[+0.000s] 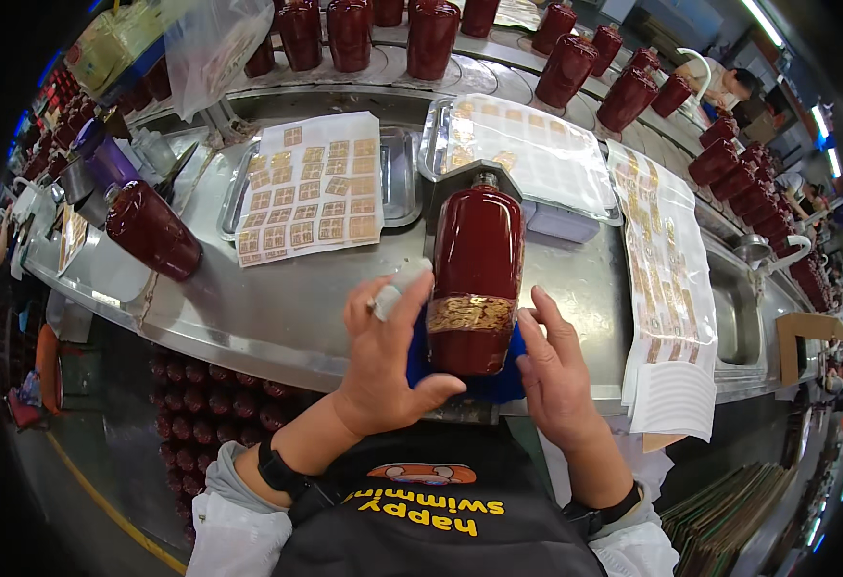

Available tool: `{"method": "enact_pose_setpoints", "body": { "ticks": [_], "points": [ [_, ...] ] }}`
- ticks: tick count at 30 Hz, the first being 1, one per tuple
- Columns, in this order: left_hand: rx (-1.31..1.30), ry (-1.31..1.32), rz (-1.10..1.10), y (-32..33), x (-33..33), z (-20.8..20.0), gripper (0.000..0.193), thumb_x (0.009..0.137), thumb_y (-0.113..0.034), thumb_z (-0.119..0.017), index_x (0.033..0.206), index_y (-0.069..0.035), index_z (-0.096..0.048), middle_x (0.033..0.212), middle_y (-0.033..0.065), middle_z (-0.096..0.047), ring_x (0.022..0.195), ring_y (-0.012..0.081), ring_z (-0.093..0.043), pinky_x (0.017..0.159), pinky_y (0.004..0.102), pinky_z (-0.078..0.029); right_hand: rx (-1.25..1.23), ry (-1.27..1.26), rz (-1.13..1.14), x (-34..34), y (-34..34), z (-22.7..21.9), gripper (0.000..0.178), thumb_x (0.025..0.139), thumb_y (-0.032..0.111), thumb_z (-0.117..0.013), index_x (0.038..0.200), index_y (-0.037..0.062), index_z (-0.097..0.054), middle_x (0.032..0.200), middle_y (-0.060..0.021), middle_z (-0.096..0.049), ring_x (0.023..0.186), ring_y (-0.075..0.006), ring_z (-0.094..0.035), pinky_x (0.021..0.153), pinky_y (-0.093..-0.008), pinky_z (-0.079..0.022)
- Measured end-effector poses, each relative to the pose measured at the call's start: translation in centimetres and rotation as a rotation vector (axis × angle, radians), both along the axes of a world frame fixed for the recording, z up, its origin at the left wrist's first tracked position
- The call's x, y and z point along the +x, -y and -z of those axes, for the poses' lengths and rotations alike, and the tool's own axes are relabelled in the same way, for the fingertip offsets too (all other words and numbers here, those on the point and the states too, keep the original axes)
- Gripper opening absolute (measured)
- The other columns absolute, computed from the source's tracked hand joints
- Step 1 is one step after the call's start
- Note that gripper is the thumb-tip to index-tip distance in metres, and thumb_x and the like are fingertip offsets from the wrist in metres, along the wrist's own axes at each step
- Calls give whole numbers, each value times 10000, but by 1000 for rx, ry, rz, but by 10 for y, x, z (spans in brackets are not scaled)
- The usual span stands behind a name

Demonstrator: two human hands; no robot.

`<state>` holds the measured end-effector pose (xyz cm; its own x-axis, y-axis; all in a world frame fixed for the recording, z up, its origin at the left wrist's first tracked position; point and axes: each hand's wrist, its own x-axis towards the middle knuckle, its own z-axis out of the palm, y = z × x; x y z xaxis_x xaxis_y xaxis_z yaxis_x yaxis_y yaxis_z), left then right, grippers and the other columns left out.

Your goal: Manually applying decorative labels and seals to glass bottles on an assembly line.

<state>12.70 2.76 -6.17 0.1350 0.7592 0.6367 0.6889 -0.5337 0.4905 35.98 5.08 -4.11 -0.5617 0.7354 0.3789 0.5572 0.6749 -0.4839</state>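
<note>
A dark red glass bottle (480,252) lies on a dark holder in front of me, its neck pointing away. Around its lower part runs a gold patterned band (469,313). My left hand (388,341) is at the bottle's left side, fingers spread, with white coverings on some fingertips. At the right side is my right hand (558,370), fingers apart, its fingertips close to the lower end of the bottle; whether they touch it I cannot tell. Under the bottle's base a blue cloth or pad (508,377) shows between the hands.
A sheet of gold stickers (308,183) lies on a metal tray (400,178) at left. Another sticker sheet covers a second tray (438,144); long label strips (666,260) lie at right. One red bottle (154,231) stands at left. More stand on the conveyor (383,79) behind. A sink (735,303) is at right.
</note>
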Motion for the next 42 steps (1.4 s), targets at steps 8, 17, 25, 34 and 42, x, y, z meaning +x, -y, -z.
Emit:
{"method": "enact_pose_setpoints", "body": {
  "ticks": [8,17,25,34,42],
  "points": [
    [-398,629,104,-23,16,27,644,995,-384,-506,1427,64,-341,1332,244,-471,1241,338,-435,1068,405,-314,33,-95,-31,-8,-1,18,587,889,205,-659,1384,-41,-461,1437,-302,-370,1214,-414,-472,1032,-453,-392],
    [-439,714,119,-25,17,28,610,1008,-382,-486,1410,60,-367,1339,235,-474,1238,323,-451,1063,392,-332,45,-114,-33,-9,-2,18,581,882,197,-668,1372,-46,-471,1418,-301,-393,1170,-398,-501,1011,-450,-410],
    [-509,870,356,-8,2,16,660,905,-174,-580,1451,42,-280,1353,160,-453,1295,198,-398,1096,342,-312,38,-97,-33,-10,-1,15,601,857,153,-690,1368,-67,-462,1421,-300,-387,1159,-391,-505,1002,-453,-416],
    [-615,898,288,-14,4,27,537,932,-149,-544,1398,9,-331,1348,118,-449,1263,165,-418,1089,322,-320,19,-78,-29,-8,0,18,606,866,130,-675,1386,-71,-435,1426,-315,-374,1267,-432,-443,1050,-466,-379],
    [-709,1228,333,-13,5,29,370,940,-96,-516,1280,26,-436,1227,101,-501,1165,145,-448,1042,310,-348,-5,-83,-35,-9,0,16,572,897,136,-647,1381,-80,-434,1418,-329,-373,1278,-439,-438,1058,-464,-372]
  ]
}}
